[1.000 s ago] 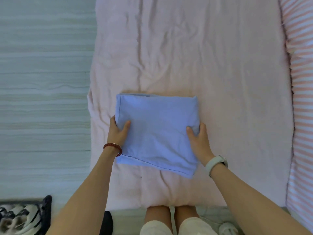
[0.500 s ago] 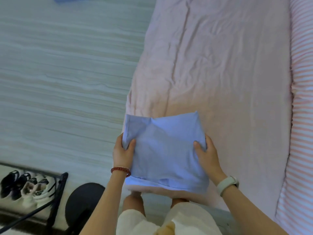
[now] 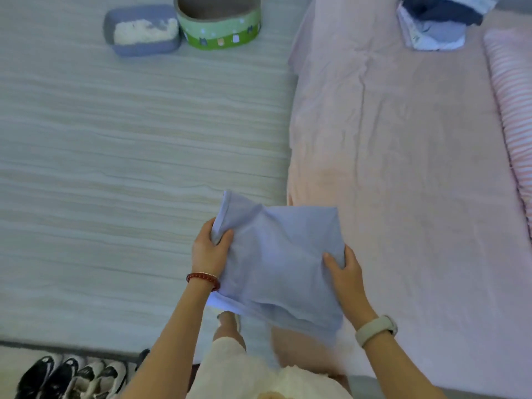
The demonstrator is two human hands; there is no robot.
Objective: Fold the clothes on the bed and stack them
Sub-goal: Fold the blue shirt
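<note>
Bed [image 3: 403, 168], pink cover, fills the right side of the view; wood-look floor [image 3: 129, 154] to its left. Change since a second ago: the folded blue garment [image 3: 276, 260], which lay flat on the bed near its near-left corner, is now off the cover and carried in both hands, held out past the bed's left edge and partly over the floor. The view has swung too, so the far end of the bed now shows, with a pile of clothes [image 3: 434, 24] at its far edge beside the striped pink bolster [image 3: 512, 105] that runs along the right edge. Garment: fold has mostly held, but it sags in the middle and the far-left corner has lifted and creased. Left hand [image 3: 208, 254] grips the left edge, thumb on top pinching cloth against fingers curled underneath; red bead bracelet [image 3: 203, 279] at the wrist. Right hand [image 3: 344, 272] grips the right edge the same way, thumb over, fingers tucked below and mostly hidden; pale watch band [image 3: 375, 331] on that wrist. Meaning for the task, as a judgement: folding of this piece looks finished and the step in hand is the carry to a stack. Whether the far pile is that stack I cannot tell. Set-down will need both edges kept level or the fold may slip open. Off the bed: a green round basket [image 3: 218, 27] and a grey tray [image 3: 141, 30] on the floor far left, shoes [image 3: 69, 375] at the near-left.
</note>
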